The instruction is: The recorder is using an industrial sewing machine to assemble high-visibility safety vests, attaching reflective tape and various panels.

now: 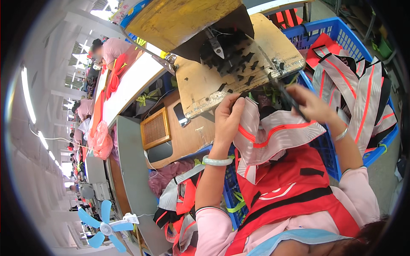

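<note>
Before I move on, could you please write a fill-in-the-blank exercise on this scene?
1. The left hand pinches a grey, red-striped fabric piece before a mainly ____ cloth apron.
2. Small ____ scraps litter the worn wooden tabletop.
3. The rectangular plastic basket at upper right is coloured ____.
4. The white fan with blue blades is on the picture's ____ side.
Missing words: red; black; blue; left.

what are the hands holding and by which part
Left hand: grey fabric piece, by its upper-left edge. Right hand: at a blurred dark object; hold unclear.
</note>
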Action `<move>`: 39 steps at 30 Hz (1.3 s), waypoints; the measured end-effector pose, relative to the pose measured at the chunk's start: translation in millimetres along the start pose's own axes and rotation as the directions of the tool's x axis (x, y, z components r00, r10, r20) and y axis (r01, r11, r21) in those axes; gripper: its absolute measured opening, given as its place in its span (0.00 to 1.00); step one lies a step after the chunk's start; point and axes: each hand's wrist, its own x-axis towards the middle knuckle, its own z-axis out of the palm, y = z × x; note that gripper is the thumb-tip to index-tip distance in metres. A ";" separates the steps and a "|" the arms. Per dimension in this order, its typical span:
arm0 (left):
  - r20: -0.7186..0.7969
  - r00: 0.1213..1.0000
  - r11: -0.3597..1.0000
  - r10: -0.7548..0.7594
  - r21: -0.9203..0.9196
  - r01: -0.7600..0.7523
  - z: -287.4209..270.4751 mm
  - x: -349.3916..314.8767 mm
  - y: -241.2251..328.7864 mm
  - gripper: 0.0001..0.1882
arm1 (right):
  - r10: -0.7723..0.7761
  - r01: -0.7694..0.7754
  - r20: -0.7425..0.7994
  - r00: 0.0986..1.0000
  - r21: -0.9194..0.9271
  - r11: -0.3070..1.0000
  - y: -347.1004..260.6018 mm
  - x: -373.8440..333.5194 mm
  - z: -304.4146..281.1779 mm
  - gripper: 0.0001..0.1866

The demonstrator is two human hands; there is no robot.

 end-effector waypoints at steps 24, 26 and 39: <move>-0.057 0.997 0.994 -0.053 0.091 0.058 -14.3 27.7 6.7 0.12 | -0.064 0.028 -0.148 0.987 -0.234 0.972 -6.2 7.8 22.4 0.19; -0.086 0.996 0.994 -0.022 0.106 0.031 -16.0 35.0 17.9 0.13 | -0.052 -0.052 -0.226 0.973 -0.431 0.901 -9.3 23.4 0.3 0.20; -0.062 0.998 0.920 0.015 0.393 0.010 -46.6 113.7 32.1 0.12 | -0.106 -0.269 -0.330 0.938 -0.885 0.380 20.5 118.3 -85.6 0.22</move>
